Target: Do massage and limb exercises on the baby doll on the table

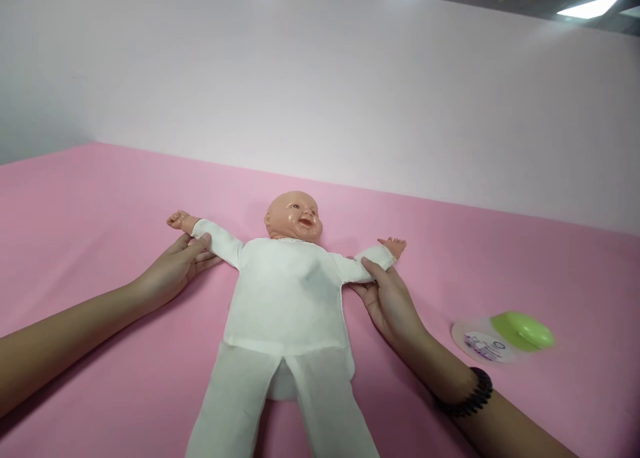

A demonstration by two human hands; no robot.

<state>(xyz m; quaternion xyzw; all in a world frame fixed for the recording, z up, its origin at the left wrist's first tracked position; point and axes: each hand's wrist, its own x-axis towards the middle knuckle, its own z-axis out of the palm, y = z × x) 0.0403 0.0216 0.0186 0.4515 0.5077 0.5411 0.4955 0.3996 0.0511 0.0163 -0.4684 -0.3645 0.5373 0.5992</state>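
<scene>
A baby doll [287, 291] with a white cloth body lies on its back, its plastic head at the far end and both arms stretched sideways. My left hand [175, 268] grips the doll's arm on the left, thumb on top of the white cloth near the plastic wrist and fingers underneath. On the other side, my right hand [387, 298] pinches the doll's right-side arm between thumb and fingers, just short of its plastic hand. Both legs spread toward me, and their lower ends run out of view.
A pink surface [125, 365] lies under the doll and meets a white wall [320, 98] behind it. To the right, a clear bottle [485, 341] with a green cap lies on its side. A black coiled band [473, 395] circles my right wrist.
</scene>
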